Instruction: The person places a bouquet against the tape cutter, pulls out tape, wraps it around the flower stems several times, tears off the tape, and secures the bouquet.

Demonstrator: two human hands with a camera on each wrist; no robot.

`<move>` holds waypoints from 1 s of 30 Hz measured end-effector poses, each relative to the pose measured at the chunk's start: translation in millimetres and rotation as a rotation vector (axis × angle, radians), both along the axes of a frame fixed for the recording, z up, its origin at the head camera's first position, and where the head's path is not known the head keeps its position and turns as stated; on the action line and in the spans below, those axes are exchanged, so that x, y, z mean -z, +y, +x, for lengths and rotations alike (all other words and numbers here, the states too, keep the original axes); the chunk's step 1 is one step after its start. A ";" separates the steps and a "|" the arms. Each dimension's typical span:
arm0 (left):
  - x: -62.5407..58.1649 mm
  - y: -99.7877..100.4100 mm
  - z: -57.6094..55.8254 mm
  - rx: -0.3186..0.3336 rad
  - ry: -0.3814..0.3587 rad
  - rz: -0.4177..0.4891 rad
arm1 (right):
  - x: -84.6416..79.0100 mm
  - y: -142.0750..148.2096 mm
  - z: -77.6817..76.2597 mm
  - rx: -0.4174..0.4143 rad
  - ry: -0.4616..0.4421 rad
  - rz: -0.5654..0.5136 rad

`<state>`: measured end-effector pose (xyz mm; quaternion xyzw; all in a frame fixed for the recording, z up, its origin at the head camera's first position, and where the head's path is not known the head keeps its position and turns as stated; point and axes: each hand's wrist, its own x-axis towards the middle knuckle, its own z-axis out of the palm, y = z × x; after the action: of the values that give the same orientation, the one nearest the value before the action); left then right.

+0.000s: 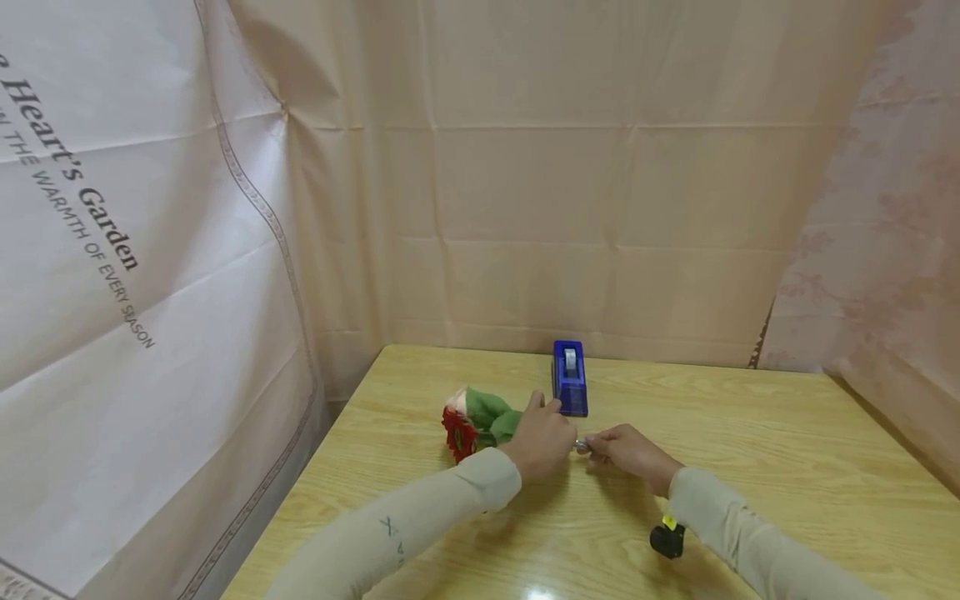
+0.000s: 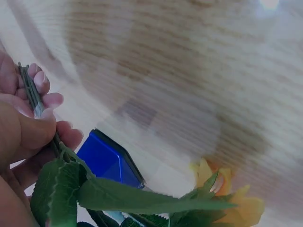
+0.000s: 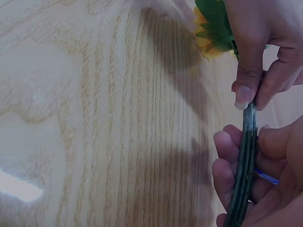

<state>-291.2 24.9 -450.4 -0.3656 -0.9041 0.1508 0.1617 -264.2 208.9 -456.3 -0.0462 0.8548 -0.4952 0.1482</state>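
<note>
A bunch of artificial flowers [image 1: 459, 429] lies sideways over the table, with red and pale petals and green leaves [image 1: 487, 408]. Yellow-orange petals [image 2: 241, 205] also show in the left wrist view. My left hand [image 1: 542, 442] pinches the bundled green stems [image 3: 244, 175] between thumb and fingers, just below the leaves. Clear tape [image 3: 250, 118] wraps the stems beside the left thumb. Nearer the cut ends, my right hand [image 1: 633, 454] holds the stems, its thumb at the taped part and its fingers curled beneath.
A blue tape dispenser [image 1: 570, 400] with a roll of clear tape stands behind the hands on the wooden table [image 1: 787, 450]. By the right sleeve is a small black object [image 1: 667, 542] with a yellow patch. Beige cloth [image 1: 525, 183] hangs behind the table.
</note>
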 end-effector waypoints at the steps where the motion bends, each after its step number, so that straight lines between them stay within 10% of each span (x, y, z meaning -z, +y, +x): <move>1: 0.8 0.2 0.7 -0.004 0.009 -0.004 | 0.1 -0.1 -0.3 -0.001 0.000 0.002; 30: 5.6 -1.8 4.3 0.012 0.152 -0.026 | -1.6 -1.8 -7.9 -0.056 0.001 -0.043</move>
<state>-286.9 23.1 -456.0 -0.3608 -0.8848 0.1891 0.2262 -272.2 207.1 -454.7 -0.0734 0.8425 -0.5090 0.1604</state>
